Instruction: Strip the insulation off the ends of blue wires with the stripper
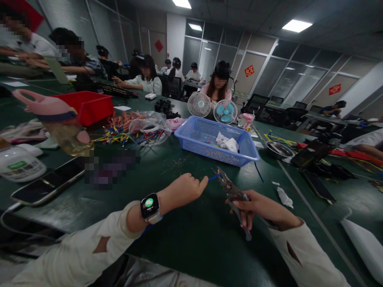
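Note:
My left hand (187, 190), with a smartwatch on its wrist, is closed around a blue wire (213, 177). The wire's end sticks out past my fingertips toward the jaws of a pair of wire strippers (231, 189). My right hand (249, 207) is wrapped around the handles of these strippers, which point up and to the left. Bare copper shows at the jaws, at the wire's tip. More of the blue wire passes under my left wrist. Whether the jaws bite on the wire is too small to tell.
Ahead stands a blue plastic basket (209, 151) holding crumpled white tissue; copper scraps (178, 162) lie before it. Left are bundled wires (116, 133), a red bin (86, 105), a pink-lidded bottle (61, 127) and a phone (49, 181). Right is a metal bowl (279, 150). Other people sit beyond.

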`<move>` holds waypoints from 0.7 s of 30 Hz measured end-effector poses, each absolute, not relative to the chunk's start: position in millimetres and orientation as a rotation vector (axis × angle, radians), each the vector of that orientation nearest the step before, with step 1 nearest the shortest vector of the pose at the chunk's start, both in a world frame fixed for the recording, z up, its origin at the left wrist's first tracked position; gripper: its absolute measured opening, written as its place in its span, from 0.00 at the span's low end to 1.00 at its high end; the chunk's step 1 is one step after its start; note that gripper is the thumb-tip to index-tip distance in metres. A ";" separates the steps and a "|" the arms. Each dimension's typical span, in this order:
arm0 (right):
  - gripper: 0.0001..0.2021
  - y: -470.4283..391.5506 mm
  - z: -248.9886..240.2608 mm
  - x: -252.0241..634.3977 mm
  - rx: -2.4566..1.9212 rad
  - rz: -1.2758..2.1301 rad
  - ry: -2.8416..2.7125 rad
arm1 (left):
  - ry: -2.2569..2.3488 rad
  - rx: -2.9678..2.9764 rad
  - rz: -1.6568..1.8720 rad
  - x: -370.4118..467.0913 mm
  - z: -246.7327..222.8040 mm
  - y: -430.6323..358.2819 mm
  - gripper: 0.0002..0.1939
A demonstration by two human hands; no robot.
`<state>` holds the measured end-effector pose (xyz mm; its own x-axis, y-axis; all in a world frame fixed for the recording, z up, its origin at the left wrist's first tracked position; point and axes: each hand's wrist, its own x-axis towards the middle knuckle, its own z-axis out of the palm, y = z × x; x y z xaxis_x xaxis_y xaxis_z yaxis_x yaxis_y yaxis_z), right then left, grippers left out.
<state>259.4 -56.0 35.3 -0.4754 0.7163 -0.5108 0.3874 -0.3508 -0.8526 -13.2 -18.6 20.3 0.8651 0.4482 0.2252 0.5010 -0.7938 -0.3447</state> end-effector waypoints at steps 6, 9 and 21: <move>0.27 -59.6 48.0 261.1 -1.532 1.837 -1.740 | -0.706 -2.642 -0.206 -15.0 14.4 -16.0 0.20; 0.27 -60.1 52.2 262.7 -1.582 1.808 -1.791 | -0.727 -2.646 -0.197 -16.2 13.4 -14.3 0.20; 0.20 -63.0 60.2 264.5 -1.803 1.713 -1.894 | -0.779 -2.679 -0.172 -17.4 16.8 -16.6 0.20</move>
<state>264.5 -63.0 60.2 -0.3345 0.7074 -0.6227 0.6903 -0.2659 -0.6729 -17.4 -16.6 16.8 0.8419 0.4977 0.2087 0.5393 -0.7899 -0.2918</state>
